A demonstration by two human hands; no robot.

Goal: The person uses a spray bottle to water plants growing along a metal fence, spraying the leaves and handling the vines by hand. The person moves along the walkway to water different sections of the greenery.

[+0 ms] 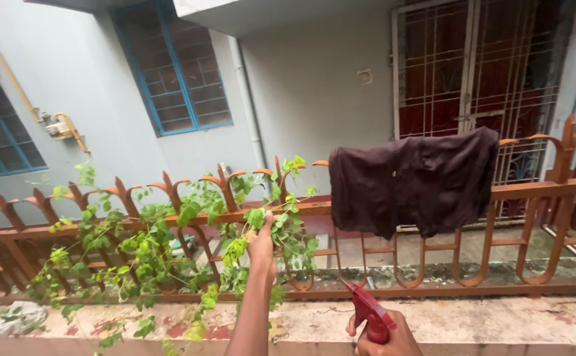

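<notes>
On a balcony ledge, a person's left hand (262, 245) reaches up into a green climbing vine (169, 247), its fingers closed on a leafy stem near the top rail of a rust-orange iron railing (539, 191). The right hand (387, 337), low at the frame's bottom edge, wraps tightly around the grip of a red spray bottle (369, 311), whose nozzle points up and left toward the foliage. The vine sprawls along the railing's left half. A dark brown cloth (415, 181) hangs over the rail to the right, well apart from both hands.
</notes>
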